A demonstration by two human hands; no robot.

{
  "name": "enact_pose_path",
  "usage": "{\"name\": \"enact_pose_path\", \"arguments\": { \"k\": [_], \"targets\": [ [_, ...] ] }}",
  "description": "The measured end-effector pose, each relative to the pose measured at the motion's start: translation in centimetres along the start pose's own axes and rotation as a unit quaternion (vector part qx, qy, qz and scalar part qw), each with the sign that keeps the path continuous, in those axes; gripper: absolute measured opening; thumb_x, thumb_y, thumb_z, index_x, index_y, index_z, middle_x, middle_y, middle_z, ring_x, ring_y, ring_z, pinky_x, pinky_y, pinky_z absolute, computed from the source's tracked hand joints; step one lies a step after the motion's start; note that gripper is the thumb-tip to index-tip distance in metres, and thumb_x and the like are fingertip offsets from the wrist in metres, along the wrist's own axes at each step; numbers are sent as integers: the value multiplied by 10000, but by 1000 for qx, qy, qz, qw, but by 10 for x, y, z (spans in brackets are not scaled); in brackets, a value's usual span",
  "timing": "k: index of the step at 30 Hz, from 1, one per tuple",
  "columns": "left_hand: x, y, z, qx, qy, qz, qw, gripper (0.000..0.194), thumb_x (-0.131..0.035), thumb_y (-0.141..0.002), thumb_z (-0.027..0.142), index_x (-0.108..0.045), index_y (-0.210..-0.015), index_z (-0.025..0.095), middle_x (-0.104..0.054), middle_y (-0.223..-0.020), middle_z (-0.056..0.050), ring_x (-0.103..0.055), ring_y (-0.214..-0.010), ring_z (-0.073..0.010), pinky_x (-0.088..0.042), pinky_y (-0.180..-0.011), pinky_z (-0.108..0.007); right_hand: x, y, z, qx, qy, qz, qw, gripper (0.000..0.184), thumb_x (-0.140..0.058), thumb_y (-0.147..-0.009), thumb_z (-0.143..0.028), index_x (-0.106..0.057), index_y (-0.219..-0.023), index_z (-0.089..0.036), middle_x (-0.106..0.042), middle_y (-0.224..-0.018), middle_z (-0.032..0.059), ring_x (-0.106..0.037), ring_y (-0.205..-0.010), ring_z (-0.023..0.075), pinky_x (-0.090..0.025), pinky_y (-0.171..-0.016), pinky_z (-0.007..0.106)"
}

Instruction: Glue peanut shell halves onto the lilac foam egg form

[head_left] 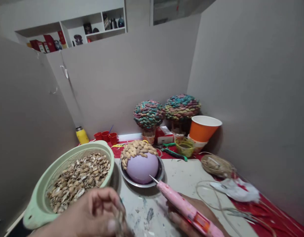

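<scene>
My right hand [198, 210] grips a pink hot glue gun [180, 204], pen-like with a thin metal tip that points toward a lilac ball [143, 167]. Peanut shells [137, 148] cover the ball's top and far left side; its near side is bare. The ball rests in a shallow metal bowl [162, 172]. Low in front, my left hand [95, 214] is closed with peanut shell [121, 219] at its fingertips, blurred by motion. Beside that hand stands a green colander [40, 191] holding many peanut shells [85, 179].
Two colourful tree-like crafts [149, 113] stand against the back panel. Orange cups [203, 130], a yellow-green tub [185, 147] and green-handled pliers [175, 154] are at back right. Coiled cord [217, 165], a white bag [237, 189] and scissors [243, 214] lie right. Red cups [105, 136] and a yellow bottle [82, 135] stand left.
</scene>
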State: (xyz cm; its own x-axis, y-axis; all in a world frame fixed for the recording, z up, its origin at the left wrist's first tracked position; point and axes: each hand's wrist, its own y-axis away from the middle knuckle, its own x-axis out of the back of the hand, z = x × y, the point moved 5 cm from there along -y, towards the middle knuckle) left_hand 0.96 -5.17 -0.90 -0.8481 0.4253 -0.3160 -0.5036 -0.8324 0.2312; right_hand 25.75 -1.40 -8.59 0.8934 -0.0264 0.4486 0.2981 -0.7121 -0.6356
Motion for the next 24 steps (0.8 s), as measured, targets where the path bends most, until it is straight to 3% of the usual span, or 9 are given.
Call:
{"name": "enact_pose_path", "arguments": {
  "k": [4,6,8,12,16,20,24],
  "targets": [
    [-33,-39,-46,9,42,-41,998,294,-889,-633,328,-713,-762,131,-769,-808,-91,-710,-744,-126,-479,-693,-182,8,-12,-15,-39,-29,-59,997,226,-553,-902,-419,-639,-798,-237,-587,-663,13,-554,-564,180,-503,-559,273],
    [-43,-62,-58,3,82,-71,994,369,-910,-584,361,-698,-784,134,-756,-737,-83,-694,-651,-129,-490,-635,-200,9,-13,-18,-45,-36,-66,996,276,-527,-912,-455,-624,-784,-230,-581,-671,14,-531,-568,173,-493,-556,271],
    [-47,-81,-60,-2,124,-67,990,397,-905,-594,362,-680,-848,156,-734,-696,-61,-680,-587,-139,-513,-580,-224,9,-12,-17,-76,-44,-53,995,321,-504,-920,-500,-611,-785,-229,-577,-680,13,-526,-585,171,-490,-566,269],
    [-42,-99,-54,-20,138,-7,990,301,-855,-686,306,-673,-866,149,-705,-680,-46,-661,-557,-125,-527,-518,-198,11,-10,-13,-177,-95,-23,979,397,-489,-908,-589,-584,-819,-214,-559,-716,7,-529,-645,168,-483,-619,273],
    [-33,-101,-56,-10,138,10,990,230,-816,-742,238,-705,-910,127,-702,-730,-47,-653,-600,-106,-543,-561,-190,18,-12,-12,-254,-130,-21,958,476,-497,-876,-657,-498,-720,-207,-440,-650,-31,-438,-594,139,-426,-571,263],
    [-26,-100,-56,-1,135,13,991,237,-813,-743,202,-721,-948,125,-702,-769,-49,-658,-644,-114,-553,-598,-203,25,-8,-12,-285,-135,15,949,485,-494,-883,-652,-463,-684,-211,-429,-626,-35,-409,-567,127,-381,-520,247],
    [-22,-101,-50,-2,128,16,992,227,-809,-744,181,-728,-949,127,-700,-792,-45,-660,-665,-117,-556,-618,-208,24,-1,-17,-247,-168,2,954,414,-509,-889,-607,-482,-754,-217,-424,-628,-41,-401,-549,123,-379,-495,241]
  ]
}}
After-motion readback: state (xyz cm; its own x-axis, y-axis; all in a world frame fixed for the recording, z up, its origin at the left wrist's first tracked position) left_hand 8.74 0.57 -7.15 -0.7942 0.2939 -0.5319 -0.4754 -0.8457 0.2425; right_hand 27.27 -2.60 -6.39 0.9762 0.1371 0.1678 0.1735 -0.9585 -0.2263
